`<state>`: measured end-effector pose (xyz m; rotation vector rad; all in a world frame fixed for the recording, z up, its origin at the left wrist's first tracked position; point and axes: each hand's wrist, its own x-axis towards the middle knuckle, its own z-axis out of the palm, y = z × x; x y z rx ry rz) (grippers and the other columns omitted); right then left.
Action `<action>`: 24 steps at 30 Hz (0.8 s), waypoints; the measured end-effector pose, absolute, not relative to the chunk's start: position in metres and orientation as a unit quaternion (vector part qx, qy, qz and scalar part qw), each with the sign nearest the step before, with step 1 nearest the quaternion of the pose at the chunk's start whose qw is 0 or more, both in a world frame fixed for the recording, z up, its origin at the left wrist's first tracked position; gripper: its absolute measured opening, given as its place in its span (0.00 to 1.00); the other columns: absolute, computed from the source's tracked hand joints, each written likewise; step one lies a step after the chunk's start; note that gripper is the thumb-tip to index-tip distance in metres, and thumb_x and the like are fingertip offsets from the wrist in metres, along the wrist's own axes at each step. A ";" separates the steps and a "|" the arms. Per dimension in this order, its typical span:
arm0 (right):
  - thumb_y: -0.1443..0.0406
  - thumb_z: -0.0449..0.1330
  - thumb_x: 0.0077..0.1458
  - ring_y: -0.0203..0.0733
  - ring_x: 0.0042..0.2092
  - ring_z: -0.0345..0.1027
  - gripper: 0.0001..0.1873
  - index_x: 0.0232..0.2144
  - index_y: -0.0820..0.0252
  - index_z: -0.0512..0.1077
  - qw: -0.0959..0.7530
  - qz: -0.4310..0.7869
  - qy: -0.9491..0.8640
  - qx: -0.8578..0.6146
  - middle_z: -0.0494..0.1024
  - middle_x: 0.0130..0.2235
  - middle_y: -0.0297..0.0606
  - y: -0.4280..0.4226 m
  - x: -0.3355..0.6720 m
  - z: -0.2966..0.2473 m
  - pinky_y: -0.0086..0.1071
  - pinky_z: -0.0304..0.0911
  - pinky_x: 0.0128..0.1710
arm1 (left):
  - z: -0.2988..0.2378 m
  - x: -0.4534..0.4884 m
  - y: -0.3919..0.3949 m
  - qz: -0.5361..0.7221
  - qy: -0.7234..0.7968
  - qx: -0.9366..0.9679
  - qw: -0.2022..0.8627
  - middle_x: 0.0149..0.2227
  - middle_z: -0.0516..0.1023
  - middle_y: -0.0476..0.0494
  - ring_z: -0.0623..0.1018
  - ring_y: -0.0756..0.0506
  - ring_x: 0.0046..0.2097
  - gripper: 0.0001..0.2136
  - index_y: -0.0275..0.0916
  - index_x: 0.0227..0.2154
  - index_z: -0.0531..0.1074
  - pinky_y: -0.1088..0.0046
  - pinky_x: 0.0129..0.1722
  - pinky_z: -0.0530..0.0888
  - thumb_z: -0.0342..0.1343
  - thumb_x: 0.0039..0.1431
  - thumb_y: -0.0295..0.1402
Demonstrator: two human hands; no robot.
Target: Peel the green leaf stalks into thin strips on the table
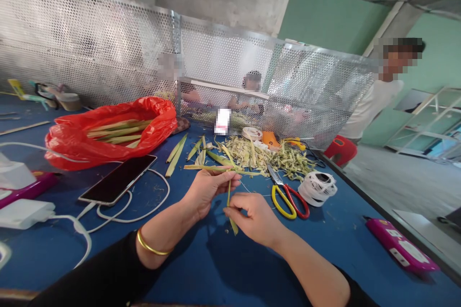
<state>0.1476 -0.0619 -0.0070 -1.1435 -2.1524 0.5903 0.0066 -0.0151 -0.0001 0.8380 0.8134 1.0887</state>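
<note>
Blue covering runs across the table (216, 273), which a perforated metal screen (108, 53) walls off at the back; beyond it lie bare concrete and a green wall.

Both hands work close together just above the table's near middle; the left hand (207, 191), a bangle (149, 248) on its wrist, is closed in a pinch on a long strip (201, 167) of green leaf that lies level and points left; the right hand (254, 218) is closed on a short strip (229, 193) that hangs down from where the two cross, its tip poking out below the fingers.

It looks like a fold or a knot at that crossing; to do it well, I judge the left pinch should sit right on the crossing so nothing slips, while the right draws the short strip snug and flat, without twisting or splitting it.

Scissors (288, 197) lie just right of the hands, a roll of white tape (319, 187) beside them; leaf scraps (266, 156) heap behind; a red bag (108, 129) of stalks sits at the far left, with a phone (117, 178) and its cable (144, 212) before it; a pink case (399, 245) rests near the right edge.

A person (370, 100) stands off the far right corner, by a red stool (340, 149); others sit behind the screen.
</note>
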 end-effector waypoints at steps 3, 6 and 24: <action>0.65 0.56 0.54 0.33 0.23 0.58 0.16 0.16 0.59 0.63 0.303 0.186 -0.820 -0.448 0.65 0.20 0.31 -0.061 0.149 -0.008 0.26 0.50 0.25 | 0.002 0.005 -0.016 0.478 0.377 0.395 0.688 0.31 0.81 0.40 0.79 0.49 0.30 0.08 0.32 0.30 0.77 0.73 0.37 0.75 0.65 0.45 0.29; 0.65 0.55 0.54 0.32 0.23 0.57 0.16 0.15 0.59 0.63 0.304 0.201 -0.816 -0.449 0.65 0.20 0.30 -0.061 0.151 -0.007 0.26 0.49 0.23 | 0.005 0.004 -0.018 0.465 0.365 0.410 0.694 0.33 0.81 0.39 0.79 0.49 0.32 0.07 0.32 0.28 0.77 0.73 0.38 0.75 0.65 0.44 0.29; 0.68 0.56 0.57 0.39 0.34 0.66 0.06 0.29 0.57 0.71 0.395 -0.046 -0.791 -0.465 0.72 0.31 0.34 -0.049 0.167 0.001 0.34 0.54 0.38 | 0.001 0.016 -0.029 0.361 0.373 0.571 0.636 0.23 0.77 0.47 0.73 0.52 0.22 0.05 0.35 0.20 0.76 0.76 0.27 0.69 0.60 0.45 0.31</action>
